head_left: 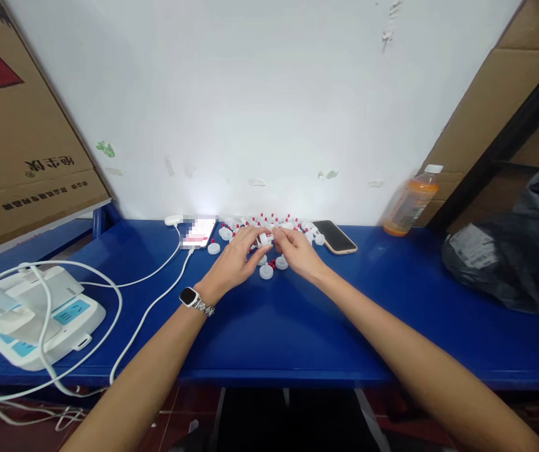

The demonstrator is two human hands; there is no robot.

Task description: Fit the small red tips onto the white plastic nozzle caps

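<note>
Above the middle of the blue table (297, 333), my two hands meet at a white plastic cap (264, 239). My left hand (240, 254), a watch (189, 296) on its wrist, grips the cap between thumb and fingers. My right hand (297, 252) pinches at the cap's right side, its fingertips partly hiding what they hold. Behind and beneath the hands lie many similar white caps, several with red tips. One white cap (266, 272) rests just in front of them, and a few small red pieces (273, 263) lie close by.
A lit phone (198, 233) on a cable lies left of the caps, a dark phone (336, 236) to their right. At left stands a power strip (69, 314) with looped white cables. An orange drink bottle (410, 204) and a black plastic bag (499, 251) are at right.
</note>
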